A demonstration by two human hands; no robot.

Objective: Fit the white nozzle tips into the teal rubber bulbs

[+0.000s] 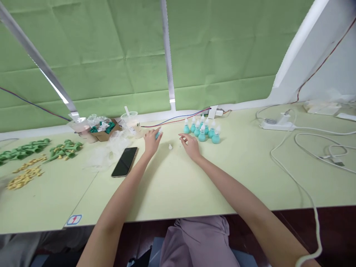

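My left hand is closed around a small teal bottle, and the fingers cover most of it. Across from it, my right hand hovers low over the table with fingers bent and slightly apart; I see nothing held in it. Between the two hands a small white nozzle cap lies on the table. Just beyond my right hand stands a cluster of several teal bottles with white pointed tops, all upright.
A black phone lies left of my left forearm, beside crumpled clear plastic. Behind are a plastic cup with a straw and a cardboard box. Green parts and yellow pieces lie far left; a power strip and cables sit right.
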